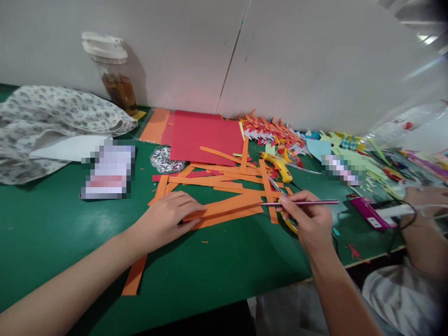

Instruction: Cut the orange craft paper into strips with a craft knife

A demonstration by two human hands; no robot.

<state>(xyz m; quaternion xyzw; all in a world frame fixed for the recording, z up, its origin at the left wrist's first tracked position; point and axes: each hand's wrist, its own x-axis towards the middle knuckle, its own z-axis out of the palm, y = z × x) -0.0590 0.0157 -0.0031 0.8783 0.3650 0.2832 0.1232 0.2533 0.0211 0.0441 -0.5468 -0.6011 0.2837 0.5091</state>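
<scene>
My left hand [173, 212] presses on an orange paper strip [231, 205], fingers together and thumb against its near edge. A second orange strip lies along its near side, with a dark gap between them. A slim purple-pink pencil [308, 203] is in the closed fingers of my right hand [308, 217]. Its tip rests at the right end of the paper. Under and beside my right hand are yellow-handled scissors [290, 225], partly hidden. More orange strips [224, 179] lie crossed behind both hands.
Red paper sheets [206, 135], a pack of googly eyes [166, 159] and a yellow glue gun [280, 167] lie behind. A phone [108, 172], cloth [70, 112] and drink bottle [115, 74] are left. Folded paper pieces [266, 128] and another person's arm [425, 228] are right.
</scene>
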